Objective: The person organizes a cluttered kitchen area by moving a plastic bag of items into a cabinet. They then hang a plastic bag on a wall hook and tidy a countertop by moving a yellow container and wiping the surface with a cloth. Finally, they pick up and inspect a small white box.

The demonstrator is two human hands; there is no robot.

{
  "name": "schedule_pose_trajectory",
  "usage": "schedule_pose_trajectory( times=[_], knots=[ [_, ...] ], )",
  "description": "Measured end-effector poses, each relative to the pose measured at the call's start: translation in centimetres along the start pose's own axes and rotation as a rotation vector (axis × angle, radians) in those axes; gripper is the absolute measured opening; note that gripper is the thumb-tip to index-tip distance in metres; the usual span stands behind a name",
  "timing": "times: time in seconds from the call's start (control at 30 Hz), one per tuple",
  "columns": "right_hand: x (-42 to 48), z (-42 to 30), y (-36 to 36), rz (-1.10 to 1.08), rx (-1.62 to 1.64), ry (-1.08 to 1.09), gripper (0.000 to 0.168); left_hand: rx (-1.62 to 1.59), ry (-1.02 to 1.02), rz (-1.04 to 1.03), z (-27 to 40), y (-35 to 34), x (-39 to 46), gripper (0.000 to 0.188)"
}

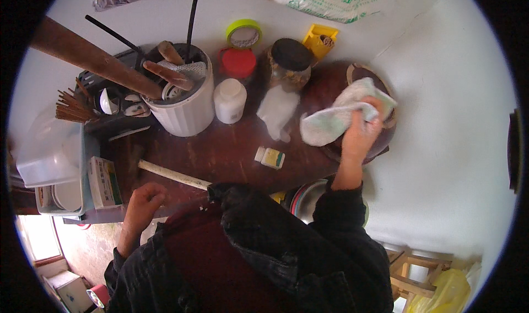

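My right hand (363, 131) grips a pale white-and-green cloth (324, 125), which hangs out on both sides of the fingers. Beneath the cloth is a dark brown rounded vessel (378, 145) with a pale band along its rim; hand and cloth hide much of it. By the front edge of the dark red-brown table (231, 147) is my left hand (144, 205), its fingers curled and no object visible in them. A hammer with a pale handle (173, 174) lies just beyond it. Between the hands, a small labelled bottle (272, 158) rests on its side.
Along the wall stand a white ribbed bucket (182, 118) of rolling pins, a white plastic bottle (230, 102), a red-lidded container (238, 63) and a black-lidded jar (291, 56). A bunched clear plastic bag (279, 110) sits before the jar. At left are a cardboard box (103, 183) and a plastic bin (84, 168).
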State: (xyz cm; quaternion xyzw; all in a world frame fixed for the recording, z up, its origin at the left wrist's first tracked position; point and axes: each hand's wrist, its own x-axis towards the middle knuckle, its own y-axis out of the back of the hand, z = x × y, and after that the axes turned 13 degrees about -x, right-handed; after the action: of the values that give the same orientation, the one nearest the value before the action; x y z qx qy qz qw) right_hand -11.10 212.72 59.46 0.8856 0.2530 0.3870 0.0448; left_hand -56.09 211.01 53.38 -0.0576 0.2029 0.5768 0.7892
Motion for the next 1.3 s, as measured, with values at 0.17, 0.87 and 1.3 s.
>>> schedule_pose_trajectory(
  times=[0.17, 0.87, 1.3],
  knots=[
    [-4.4, -2.8, -3.6, -0.358, 0.236, -0.199, 0.023, -0.176, -0.084, -0.089, 0.6, -0.5, 0.6, 0.04],
    [-11.2, 12.2, -16.1, -0.689, -0.88, 0.212, 0.055, -0.132, -0.087, 0.05, 0.6, -1.0, 2.1, 0.032],
    [-6.9, 16.2, -10.3, -0.38, -0.248, -0.472, 0.028, -0.154, -0.065, 0.061, 0.3, 0.0, 1.5, 0.032]
  ],
)
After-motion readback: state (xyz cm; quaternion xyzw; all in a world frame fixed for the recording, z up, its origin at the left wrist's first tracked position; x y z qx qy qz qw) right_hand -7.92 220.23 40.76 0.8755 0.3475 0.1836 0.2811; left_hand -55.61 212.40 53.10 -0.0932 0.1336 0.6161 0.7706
